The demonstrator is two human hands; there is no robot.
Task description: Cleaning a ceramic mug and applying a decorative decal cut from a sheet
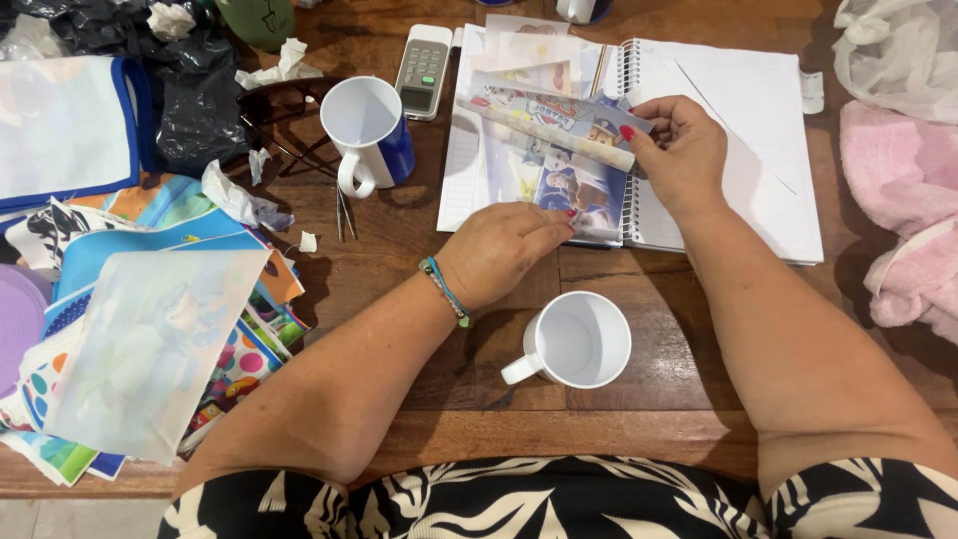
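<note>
A printed cartoon sheet lies curled over an open spiral notebook on the wooden table. My left hand presses down on the sheet's lower edge with its fingertips. At the sheet's right side, my right hand pinches the upper corner between thumb and fingers. A white mug stands empty in front of me, between my forearms. A second mug, white with a blue side, stands to the left of the notebook.
A heap of colourful printed sheets covers the left of the table. A calculator, sunglasses, tweezers, crumpled paper bits and black plastic lie at the back left. Pink cloth sits at the right.
</note>
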